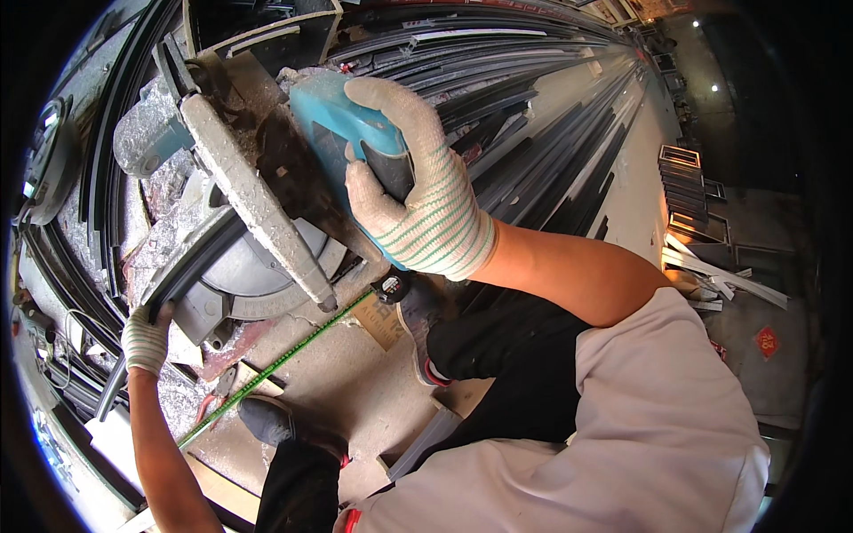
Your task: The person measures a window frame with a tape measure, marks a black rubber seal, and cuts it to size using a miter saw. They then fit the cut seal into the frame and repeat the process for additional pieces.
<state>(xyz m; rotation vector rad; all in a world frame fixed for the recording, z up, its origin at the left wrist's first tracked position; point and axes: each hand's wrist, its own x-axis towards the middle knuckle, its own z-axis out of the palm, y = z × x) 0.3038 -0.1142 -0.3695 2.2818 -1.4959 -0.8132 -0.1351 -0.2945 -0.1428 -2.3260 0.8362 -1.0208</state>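
A teal-bodied miter saw [324, 102] stands in front of me, its blade guard [258, 200] dusted with pale shavings. My right hand [431, 200], in a white glove with green stripes, is wrapped round the saw's dark handle [389, 169]. Across the round grey saw base [271, 262] lies a dark metal profile [200, 253], below and left of the guard. My gloved left hand [145, 340] is closed at the profile's near end; its fingertips are partly hidden. The blade itself cannot be made out.
A green tape measure [293, 354] stretches over the floor beside pliers [218, 389] and a cardboard piece [380, 322]. Long dark profiles [498, 98] are piled beyond the saw. Framed pieces [689, 191] and white strips [724, 271] lie at the right. My shoes [267, 417] flank the tape.
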